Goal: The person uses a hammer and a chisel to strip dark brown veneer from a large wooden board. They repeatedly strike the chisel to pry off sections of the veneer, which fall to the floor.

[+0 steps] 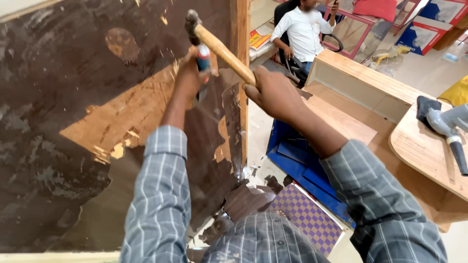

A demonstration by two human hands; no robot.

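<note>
A carpentry workshop (plywood panels (122, 117), unfinished wooden counter (370, 85), offcuts).

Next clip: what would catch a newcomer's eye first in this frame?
First, the wooden-handled hammer raised at upper centre in the right hand, above the blue-handled chisel that the left hand presses against the big dark brown veneered board. At mid-left, a pale patch of bare plywood shows where veneer is gone. Broken brown veneer pieces lie below, at centre bottom.

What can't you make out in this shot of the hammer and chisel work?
Head view:
- Chisel tip: blurred, hidden by the left hand.
- Hammer handle end: inside the right hand.
- Grey power tool: cut off by the right edge.
- Seated person: cut off by the top edge.
</note>
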